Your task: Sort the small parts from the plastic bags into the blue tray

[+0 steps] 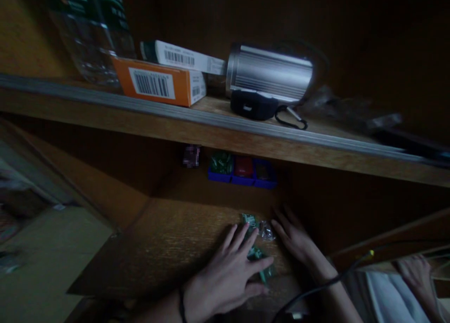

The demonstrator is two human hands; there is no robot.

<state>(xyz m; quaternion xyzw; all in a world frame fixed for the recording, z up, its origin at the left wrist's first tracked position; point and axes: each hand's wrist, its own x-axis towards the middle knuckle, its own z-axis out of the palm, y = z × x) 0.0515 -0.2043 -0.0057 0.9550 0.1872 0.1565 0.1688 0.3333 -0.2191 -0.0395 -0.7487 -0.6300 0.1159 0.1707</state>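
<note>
My left hand (230, 274), a black band on its wrist, reaches over the lower shelf with its fingers spread. Its fingertips are at a small green wrapped packet (249, 219). Another green packet (256, 252) lies partly hidden beneath its fingers and thumb. My right hand (293, 236) rests near the shelf's right side, fingers stretched out and holding nothing visible. Between the two hands is a small clear wrapper (266, 230), close to the right fingertips. Farther back stands a blue tray (242, 179) in three compartments, with green packets (221, 163) at left and a red item (243, 166) in the middle.
Above, a shelf edge (211, 121) crosses the view. It bears a plastic bottle (94, 41), an orange box (151, 81), a silver cylinder (270, 72) and a black item with a carabiner (253, 105). A black cable (316, 290) crosses my right forearm. Another person's hand (415, 271) appears at right.
</note>
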